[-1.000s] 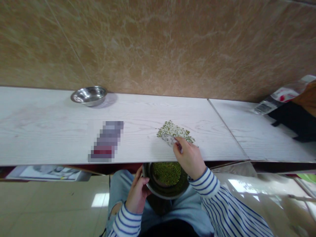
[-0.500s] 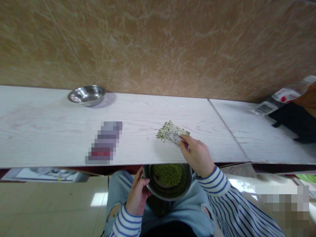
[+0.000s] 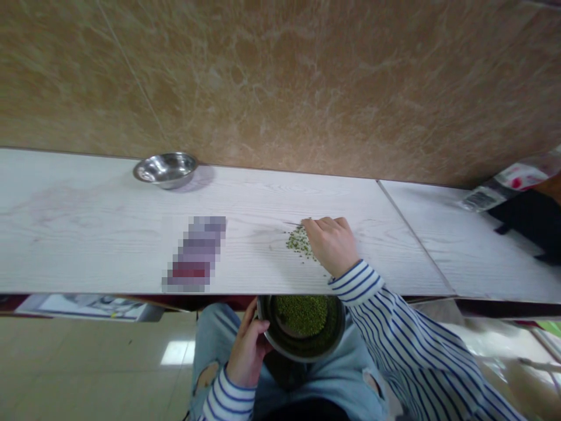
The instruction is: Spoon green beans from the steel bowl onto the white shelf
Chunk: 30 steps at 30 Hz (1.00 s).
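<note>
My left hand (image 3: 250, 351) grips the left rim of a metal bowl (image 3: 302, 354), thumb over the edge. The bowl sits just below the counter's front edge, above my lap, and has small green beans (image 3: 302, 316) in it. More green beans (image 3: 299, 241) lie scattered on the white counter. Over their right side my right hand (image 3: 333, 245) is closed on a thin, flat, silvery piece (image 3: 293, 223). Only its narrow edge shows past the fingertips, and its kind is unclear.
An empty steel bowl (image 3: 166, 171) stands by the wall at the back left. Left of the beans lies a blurred-out flat object (image 3: 195, 254). A clear plastic package (image 3: 495, 187) and a black item (image 3: 526, 216) are at far right. An open drawer (image 3: 87, 307) juts out below left.
My right hand has moved forward over the spilled beans, turning the silvery piece from flat to edge-on. My left hand still holds the bowl. The view has shifted slightly.
</note>
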Available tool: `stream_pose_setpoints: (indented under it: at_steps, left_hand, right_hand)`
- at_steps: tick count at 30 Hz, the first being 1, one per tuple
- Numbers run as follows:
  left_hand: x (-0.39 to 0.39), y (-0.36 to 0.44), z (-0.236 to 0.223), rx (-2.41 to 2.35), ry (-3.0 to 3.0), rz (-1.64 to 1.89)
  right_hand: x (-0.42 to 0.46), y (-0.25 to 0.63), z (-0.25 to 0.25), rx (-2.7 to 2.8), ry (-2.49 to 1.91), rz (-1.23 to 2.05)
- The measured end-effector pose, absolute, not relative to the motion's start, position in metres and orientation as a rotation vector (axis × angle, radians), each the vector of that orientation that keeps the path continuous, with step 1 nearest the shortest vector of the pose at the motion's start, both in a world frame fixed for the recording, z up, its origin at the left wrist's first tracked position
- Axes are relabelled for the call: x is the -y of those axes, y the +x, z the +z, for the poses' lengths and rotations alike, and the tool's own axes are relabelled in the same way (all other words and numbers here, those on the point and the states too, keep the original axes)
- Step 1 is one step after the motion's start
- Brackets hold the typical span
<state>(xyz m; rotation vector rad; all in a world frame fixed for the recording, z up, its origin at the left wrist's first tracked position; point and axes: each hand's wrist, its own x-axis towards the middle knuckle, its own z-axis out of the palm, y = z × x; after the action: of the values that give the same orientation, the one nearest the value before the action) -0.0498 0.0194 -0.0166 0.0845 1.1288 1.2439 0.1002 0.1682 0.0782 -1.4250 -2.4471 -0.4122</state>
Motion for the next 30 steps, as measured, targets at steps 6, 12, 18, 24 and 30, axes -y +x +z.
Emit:
stream_pose_setpoints:
  at_steps: [6, 12, 18, 24, 30]
  left_hand:
    - [-0.019, -0.055, -0.018, -1.064, 0.075, 1.252]
    - [-0.018, -0.058, -0.020, -1.062, 0.052, 1.227]
    - [-0.018, -0.059, -0.017, -1.065, 0.054, 1.231]
    - [-0.019, -0.058, -0.015, -1.085, 0.078, 1.250]
    - [-0.017, -0.055, -0.013, -1.116, 0.102, 1.267]
  right_hand:
    - [-0.196, 0.095, 0.081, 2.556, -1.353, -0.428]
    - [-0.211, 0.092, 0.077, 2.710, -1.229, -0.320]
    - [-0.211, 0.093, 0.076, 2.832, -1.087, -0.265]
    - [-0.196, 0.099, 0.085, 2.945, -0.940, -0.218]
    - [-0.182, 0.104, 0.089, 3.021, -0.810, -0.190]
